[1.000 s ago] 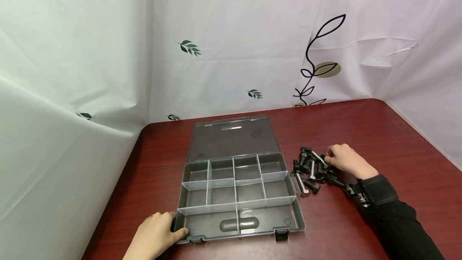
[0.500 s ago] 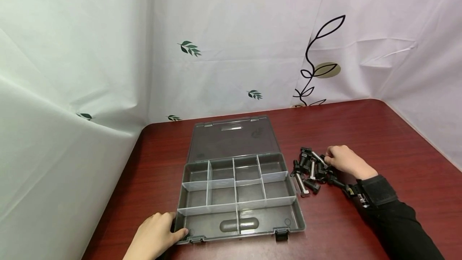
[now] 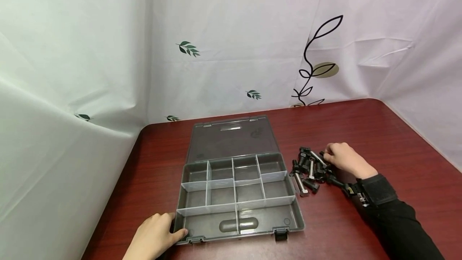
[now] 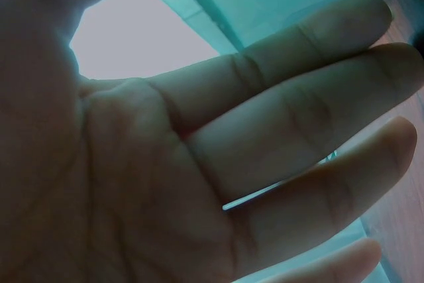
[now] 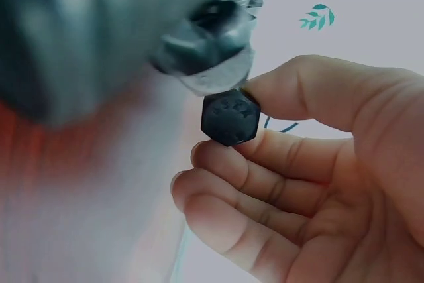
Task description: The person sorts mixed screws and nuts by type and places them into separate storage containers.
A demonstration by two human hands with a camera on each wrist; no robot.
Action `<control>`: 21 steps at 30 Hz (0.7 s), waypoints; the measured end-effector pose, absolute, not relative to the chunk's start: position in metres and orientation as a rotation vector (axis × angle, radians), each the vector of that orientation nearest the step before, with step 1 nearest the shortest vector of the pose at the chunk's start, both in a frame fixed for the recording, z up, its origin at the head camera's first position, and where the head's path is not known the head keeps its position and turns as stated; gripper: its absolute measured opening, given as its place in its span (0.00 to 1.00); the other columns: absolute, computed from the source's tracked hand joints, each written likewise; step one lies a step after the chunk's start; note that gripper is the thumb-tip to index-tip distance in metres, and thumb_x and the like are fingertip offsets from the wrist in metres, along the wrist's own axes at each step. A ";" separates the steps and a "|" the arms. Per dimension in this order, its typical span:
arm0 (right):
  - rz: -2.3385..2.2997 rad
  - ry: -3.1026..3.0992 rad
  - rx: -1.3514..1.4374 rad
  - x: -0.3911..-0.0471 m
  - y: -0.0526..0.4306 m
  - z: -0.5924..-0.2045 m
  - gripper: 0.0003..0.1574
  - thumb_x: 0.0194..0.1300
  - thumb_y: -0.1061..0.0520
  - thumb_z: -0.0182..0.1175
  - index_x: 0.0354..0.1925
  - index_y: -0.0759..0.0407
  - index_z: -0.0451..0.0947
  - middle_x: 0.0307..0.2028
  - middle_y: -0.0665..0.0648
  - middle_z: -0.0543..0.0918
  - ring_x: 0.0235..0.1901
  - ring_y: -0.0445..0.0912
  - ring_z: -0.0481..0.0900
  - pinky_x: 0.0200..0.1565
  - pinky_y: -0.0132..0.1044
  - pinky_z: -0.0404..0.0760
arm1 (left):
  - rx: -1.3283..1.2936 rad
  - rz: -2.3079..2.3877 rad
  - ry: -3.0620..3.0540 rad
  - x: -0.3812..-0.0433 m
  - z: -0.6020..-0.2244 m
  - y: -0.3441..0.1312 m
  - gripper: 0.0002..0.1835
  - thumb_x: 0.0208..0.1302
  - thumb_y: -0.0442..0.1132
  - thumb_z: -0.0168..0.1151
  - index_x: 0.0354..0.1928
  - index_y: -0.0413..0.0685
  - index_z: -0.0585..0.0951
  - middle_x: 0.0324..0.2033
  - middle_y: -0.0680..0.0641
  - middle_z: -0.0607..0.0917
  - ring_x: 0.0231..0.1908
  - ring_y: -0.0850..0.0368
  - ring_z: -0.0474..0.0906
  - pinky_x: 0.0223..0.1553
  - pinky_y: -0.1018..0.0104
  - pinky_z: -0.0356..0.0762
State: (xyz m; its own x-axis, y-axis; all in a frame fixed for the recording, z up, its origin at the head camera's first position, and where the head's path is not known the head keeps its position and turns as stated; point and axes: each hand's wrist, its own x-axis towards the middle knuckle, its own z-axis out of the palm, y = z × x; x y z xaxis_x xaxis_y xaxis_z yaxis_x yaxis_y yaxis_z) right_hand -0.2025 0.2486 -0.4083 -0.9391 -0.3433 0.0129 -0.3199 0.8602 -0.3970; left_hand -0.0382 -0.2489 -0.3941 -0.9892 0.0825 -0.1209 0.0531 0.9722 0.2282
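In the head view, my left hand (image 3: 153, 234) rests at the front left corner of a grey divided organizer box (image 3: 268, 216), its thumb lying over the rim. The left wrist view shows its fingers (image 4: 285, 111) nearly straight. My right hand (image 3: 347, 159) is at the right side of a pile of bolts (image 3: 311, 169). Its thumb and fingers pinch a black hex-head bolt (image 5: 230, 117), seen head-on in the right wrist view. Black and silver bolts lie mixed in the pile. The held bolt's shank is hidden.
The box's lid (image 3: 232, 139) lies folded back behind it, and a black latch (image 3: 281, 234) hangs at its front. The reddish-brown table (image 3: 415, 163) reaches to a white leaf-patterned curtain (image 3: 223, 75) at the back and sides.
The head view has shifted very slightly. Both hands, the box and the pile look the same as before.
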 end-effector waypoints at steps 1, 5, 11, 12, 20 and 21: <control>-0.618 2.979 -0.535 -0.202 0.248 -0.407 0.07 0.64 0.60 0.52 0.30 0.62 0.72 0.19 0.50 0.66 0.20 0.43 0.61 0.27 0.39 0.62 | 0.102 0.345 2.990 -0.038 -0.394 -0.249 0.17 0.44 0.54 0.70 0.26 0.50 0.77 0.13 0.56 0.67 0.18 0.57 0.62 0.23 0.59 0.63; -0.624 2.995 -0.539 -0.201 0.245 -0.404 0.08 0.63 0.60 0.52 0.31 0.65 0.73 0.21 0.51 0.68 0.20 0.43 0.62 0.27 0.40 0.63 | 0.108 0.351 2.993 -0.038 -0.395 -0.249 0.17 0.44 0.54 0.70 0.25 0.50 0.77 0.13 0.56 0.67 0.18 0.57 0.62 0.23 0.59 0.63; -0.634 3.012 -0.539 -0.198 0.239 -0.400 0.11 0.63 0.60 0.52 0.36 0.69 0.74 0.23 0.51 0.72 0.20 0.43 0.64 0.27 0.40 0.65 | 0.114 0.340 3.002 -0.038 -0.395 -0.249 0.17 0.44 0.54 0.70 0.25 0.50 0.77 0.13 0.56 0.69 0.18 0.58 0.64 0.23 0.58 0.64; -0.628 3.015 -0.544 -0.197 0.238 -0.399 0.11 0.63 0.60 0.52 0.36 0.69 0.74 0.24 0.52 0.73 0.21 0.43 0.64 0.27 0.39 0.65 | 0.111 0.339 2.999 -0.038 -0.395 -0.249 0.17 0.44 0.54 0.70 0.24 0.50 0.77 0.13 0.56 0.68 0.18 0.58 0.64 0.23 0.58 0.64; -0.651 3.043 -0.599 -0.193 0.227 -0.385 0.10 0.63 0.61 0.54 0.37 0.69 0.75 0.24 0.52 0.74 0.20 0.42 0.65 0.26 0.39 0.65 | 0.101 0.353 2.992 -0.038 -0.394 -0.249 0.18 0.44 0.55 0.70 0.26 0.50 0.78 0.14 0.55 0.70 0.18 0.58 0.64 0.23 0.58 0.65; -0.651 3.045 -0.608 -0.192 0.225 -0.383 0.10 0.63 0.60 0.54 0.37 0.68 0.75 0.25 0.53 0.75 0.20 0.42 0.65 0.27 0.39 0.65 | 0.101 0.350 2.993 -0.038 -0.394 -0.249 0.18 0.44 0.55 0.70 0.26 0.49 0.78 0.14 0.55 0.70 0.18 0.58 0.65 0.23 0.58 0.65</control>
State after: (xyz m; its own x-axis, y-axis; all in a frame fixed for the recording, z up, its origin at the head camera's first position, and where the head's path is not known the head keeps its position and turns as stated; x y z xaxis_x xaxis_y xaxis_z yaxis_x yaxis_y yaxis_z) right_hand -0.1921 0.2246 -0.3832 -0.9261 -0.3612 0.1086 -0.3741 0.8425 -0.3878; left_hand -0.0382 -0.2488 -0.3943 -0.9897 0.0812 -0.1176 0.0519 0.9709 0.2340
